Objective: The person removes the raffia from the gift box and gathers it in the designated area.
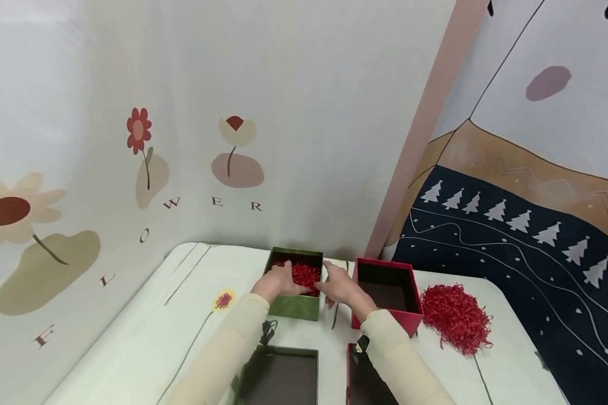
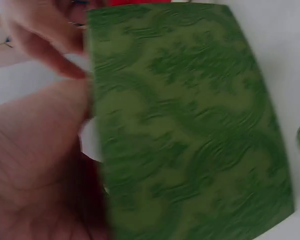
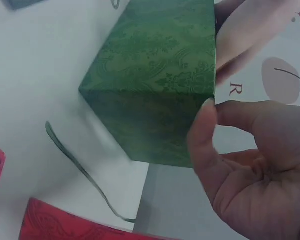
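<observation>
In the head view my left hand (image 1: pixel 284 281) reaches into a green box (image 1: pixel 294 308) and rests on red shredded paper (image 1: pixel 306 274), thumb spread toward the front right corner. Its fingertips are partly hidden. The left wrist view shows the palm (image 2: pixel 35 165) beside the rim of the box, whose green side is embossed with a pattern. At the box's right wall is my right hand (image 1: pixel 340 286). The right wrist view has one finger (image 3: pixel 204 125) bent against the outer wall near the top corner and the thumb over the rim, pinching the wall.
A red box (image 1: pixel 412 295) stands to the right, and a pile of red shredded paper (image 1: pixel 456 318) lies beyond it. Nearer me are a shallow green-edged box part (image 1: pixel 278 377) and a red-edged one (image 1: pixel 367 382). A printed curtain (image 1: pixel 304 140) backs the table (image 1: pixel 208 287).
</observation>
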